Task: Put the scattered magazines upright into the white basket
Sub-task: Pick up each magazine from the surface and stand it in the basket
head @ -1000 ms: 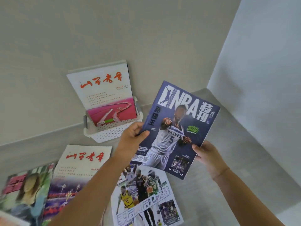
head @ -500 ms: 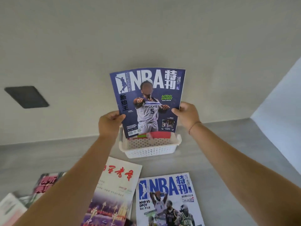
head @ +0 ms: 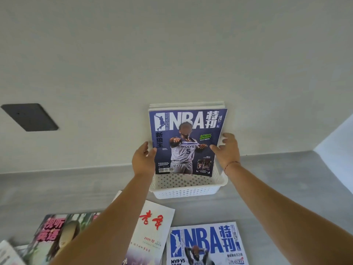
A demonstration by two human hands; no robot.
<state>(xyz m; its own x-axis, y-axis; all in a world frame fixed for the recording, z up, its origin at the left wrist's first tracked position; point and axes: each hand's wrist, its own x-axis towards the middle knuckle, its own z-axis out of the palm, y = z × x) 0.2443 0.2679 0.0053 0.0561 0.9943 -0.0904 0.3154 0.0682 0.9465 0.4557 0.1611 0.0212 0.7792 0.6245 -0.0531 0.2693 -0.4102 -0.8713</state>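
Note:
A dark blue NBA magazine (head: 187,142) stands upright in the white perforated basket (head: 183,192), leaning back toward the wall. Behind it, the white top edges of another upright magazine (head: 186,104) show. My left hand (head: 143,161) pinches the cover's left edge, thumb in front. At the cover's right edge my right hand (head: 228,152) has its fingers spread, with only the thumb resting on the cover. Flat on the table nearer to me lie a second NBA magazine (head: 206,243), a white magazine with red characters (head: 152,226) and a pink-titled magazine (head: 55,232).
The basket sits on a grey table (head: 286,188) against a pale wall. A dark rectangular plate (head: 29,116) is on the wall to the left. A white side wall (head: 340,134) closes the right. Another paper corner (head: 7,253) shows at the bottom left.
The NBA magazine has gone from tilted in the air over the table to upright and down into the basket. My right hand has spread its fingers off the cover's edge.

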